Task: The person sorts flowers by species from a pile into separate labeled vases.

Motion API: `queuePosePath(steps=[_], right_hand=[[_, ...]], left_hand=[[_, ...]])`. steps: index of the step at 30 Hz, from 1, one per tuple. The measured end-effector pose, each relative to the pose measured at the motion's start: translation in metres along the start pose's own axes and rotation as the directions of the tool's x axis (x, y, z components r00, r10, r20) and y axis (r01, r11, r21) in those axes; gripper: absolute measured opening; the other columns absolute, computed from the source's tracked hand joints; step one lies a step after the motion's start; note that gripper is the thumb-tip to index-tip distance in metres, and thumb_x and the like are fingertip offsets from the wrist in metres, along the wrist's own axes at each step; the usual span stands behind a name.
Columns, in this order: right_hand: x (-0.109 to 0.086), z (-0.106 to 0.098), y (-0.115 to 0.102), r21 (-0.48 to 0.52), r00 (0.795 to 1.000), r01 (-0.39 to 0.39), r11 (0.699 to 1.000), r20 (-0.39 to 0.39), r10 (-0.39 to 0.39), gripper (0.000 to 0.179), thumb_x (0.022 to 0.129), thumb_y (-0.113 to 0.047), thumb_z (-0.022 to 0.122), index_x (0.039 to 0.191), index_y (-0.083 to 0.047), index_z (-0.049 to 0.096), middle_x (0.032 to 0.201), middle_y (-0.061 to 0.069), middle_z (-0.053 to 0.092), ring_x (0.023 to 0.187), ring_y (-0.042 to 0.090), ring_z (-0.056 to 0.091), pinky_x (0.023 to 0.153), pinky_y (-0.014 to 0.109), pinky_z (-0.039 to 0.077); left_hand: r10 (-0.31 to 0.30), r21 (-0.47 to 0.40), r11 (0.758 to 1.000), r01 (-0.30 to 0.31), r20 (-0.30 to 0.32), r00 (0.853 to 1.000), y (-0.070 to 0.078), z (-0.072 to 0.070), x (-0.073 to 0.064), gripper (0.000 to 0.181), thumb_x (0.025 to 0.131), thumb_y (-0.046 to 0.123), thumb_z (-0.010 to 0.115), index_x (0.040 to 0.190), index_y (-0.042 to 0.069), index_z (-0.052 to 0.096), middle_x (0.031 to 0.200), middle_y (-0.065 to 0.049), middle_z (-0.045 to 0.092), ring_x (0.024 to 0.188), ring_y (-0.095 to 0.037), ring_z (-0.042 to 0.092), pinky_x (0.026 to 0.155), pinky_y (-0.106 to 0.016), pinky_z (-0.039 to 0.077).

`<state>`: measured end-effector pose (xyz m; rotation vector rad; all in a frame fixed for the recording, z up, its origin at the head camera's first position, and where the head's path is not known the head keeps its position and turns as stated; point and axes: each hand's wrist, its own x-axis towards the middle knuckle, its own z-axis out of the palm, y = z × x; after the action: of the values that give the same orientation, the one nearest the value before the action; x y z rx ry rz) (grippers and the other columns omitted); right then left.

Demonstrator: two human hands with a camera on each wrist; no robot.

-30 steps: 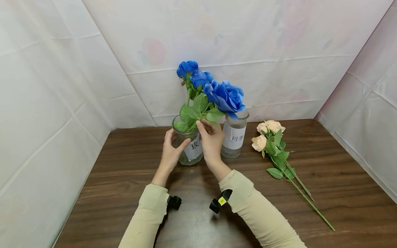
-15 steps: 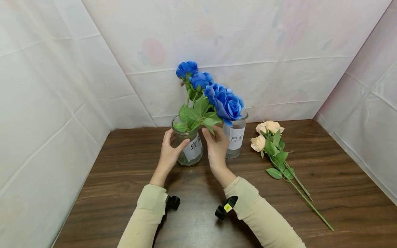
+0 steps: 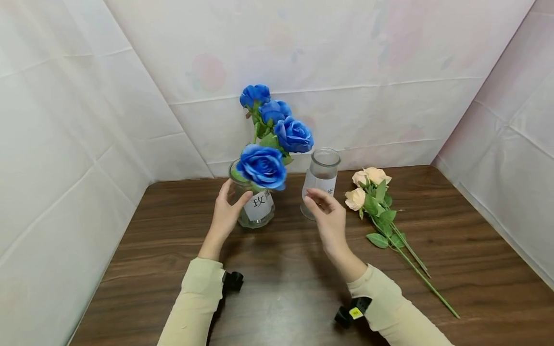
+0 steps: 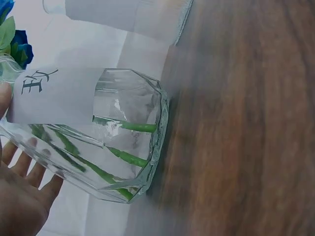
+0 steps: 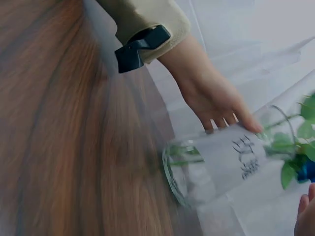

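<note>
In the head view a glass vase (image 3: 255, 223) with a white label stands upright on the table, bearing several blue roses (image 3: 263, 166). Around its left side curls my left hand (image 3: 227, 211), thumb on the front. Through the clear glass, green stems (image 4: 101, 172) show in the left wrist view, their ends near the bottom. The front rose leans forward over the rim. My right hand (image 3: 330, 217) hovers with loosely bent fingers and holds nothing, overlapping a taller vase (image 3: 325, 169) in the head view. At the right wrist view's edge, only its fingertips (image 5: 306, 214) appear.
The taller labelled vase contains no flowers. To its right, several cream roses (image 3: 375, 176) lie on the wooden table (image 3: 277, 298), stems pointing toward the front right. A pale cloth (image 3: 363, 57) hangs behind the table and along both sides.
My right hand has let go of the blue rose and drawn back to the right. The front bloom has swung left and down, before the vase's rim. My left hand keeps its grip.
</note>
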<state>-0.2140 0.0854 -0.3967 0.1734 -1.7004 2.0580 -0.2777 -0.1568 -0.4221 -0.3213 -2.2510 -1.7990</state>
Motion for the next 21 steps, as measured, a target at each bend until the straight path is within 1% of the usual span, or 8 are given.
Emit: queuePosePath(steps=[3,6,9,11,13,15,17,21], right_hand=[[-0.004,-0.018,-0.007,-0.038,0.999,-0.042,0.998,0.011,0.043,0.025,0.089,0.003,0.07,0.113,0.01,0.067,0.108,0.016,0.069,0.096,0.013,0.065,0.083,0.022,0.052],[-0.006,-0.034,-0.012,-0.05,0.997,-0.072,0.996,0.001,0.072,0.025,0.09,0.003,0.07,0.114,0.009,0.066,0.111,0.018,0.068,0.097,0.013,0.065,0.084,0.023,0.052],[-0.006,-0.048,-0.017,-0.052,0.996,-0.087,0.995,-0.017,0.086,0.028,0.09,0.002,0.07,0.116,0.009,0.065,0.105,0.007,0.071,0.097,0.013,0.065,0.085,0.023,0.052],[-0.006,-0.057,-0.02,-0.047,0.996,-0.087,0.995,-0.025,0.086,0.029,0.09,0.003,0.07,0.117,0.01,0.064,0.1,0.001,0.071,0.095,0.013,0.065,0.086,0.024,0.052],[-0.007,-0.065,-0.022,-0.042,0.996,-0.089,0.995,-0.035,0.088,0.029,0.09,0.003,0.07,0.117,0.011,0.063,0.097,-0.003,0.071,0.094,0.013,0.065,0.086,0.023,0.052],[-0.007,-0.072,-0.025,-0.031,0.995,-0.092,0.995,-0.041,0.091,0.029,0.09,0.004,0.069,0.117,0.012,0.063,0.097,-0.003,0.071,0.094,0.013,0.065,0.086,0.023,0.052],[-0.008,-0.081,-0.029,-0.023,0.994,-0.096,0.995,-0.046,0.095,0.028,0.09,0.004,0.069,0.116,0.012,0.063,0.097,-0.001,0.071,0.094,0.013,0.065,0.085,0.023,0.052],[-0.009,-0.097,-0.036,-0.02,0.994,-0.092,0.996,-0.065,0.09,0.025,0.09,0.002,0.069,0.114,0.008,0.066,0.1,0.001,0.07,0.093,0.013,0.065,0.083,0.022,0.053]], left_hand=[[0.014,-0.004,1.0,-0.014,-0.008,1.0,-0.001,-0.002,0.0,0.065,0.097,0.024,0.067,0.152,0.009,0.037,0.149,-0.014,0.042,0.139,-0.03,0.036,0.115,-0.046,0.027],[0.0,0.003,1.0,0.0,-0.018,1.0,-0.001,-0.003,0.0,0.065,0.096,0.029,0.068,0.152,0.012,0.038,0.146,-0.013,0.046,0.136,-0.032,0.039,0.112,-0.05,0.031],[-0.036,0.022,0.999,0.037,-0.022,0.999,0.002,-0.004,-0.002,0.07,0.095,0.037,0.068,0.153,0.016,0.037,0.148,-0.011,0.044,0.135,-0.035,0.038,0.109,-0.055,0.034],[-0.062,0.036,0.997,0.063,-0.028,0.998,0.005,-0.004,-0.005,0.074,0.093,0.043,0.068,0.154,0.018,0.035,0.15,-0.011,0.041,0.136,-0.036,0.037,0.108,-0.055,0.035],[-0.076,0.045,0.996,0.077,-0.034,0.997,0.007,-0.005,-0.008,0.077,0.092,0.044,0.069,0.155,0.018,0.032,0.153,-0.011,0.036,0.137,-0.036,0.035,0.108,-0.055,0.036],[-0.072,0.064,0.995,0.074,-0.043,0.997,0.008,-0.008,-0.014,0.077,0.092,0.043,0.069,0.155,0.019,0.032,0.154,-0.011,0.035,0.138,-0.034,0.035,0.109,-0.052,0.035],[-0.053,0.093,0.994,0.058,-0.057,0.997,0.008,-0.012,-0.02,0.075,0.093,0.041,0.07,0.155,0.018,0.034,0.152,-0.011,0.037,0.137,-0.031,0.036,0.111,-0.05,0.032],[-0.017,0.138,0.99,0.029,-0.081,0.997,0.011,-0.021,-0.034,0.069,0.094,0.032,0.07,0.152,0.011,0.038,0.149,-0.013,0.044,0.137,-0.03,0.038,0.112,-0.051,0.029]])
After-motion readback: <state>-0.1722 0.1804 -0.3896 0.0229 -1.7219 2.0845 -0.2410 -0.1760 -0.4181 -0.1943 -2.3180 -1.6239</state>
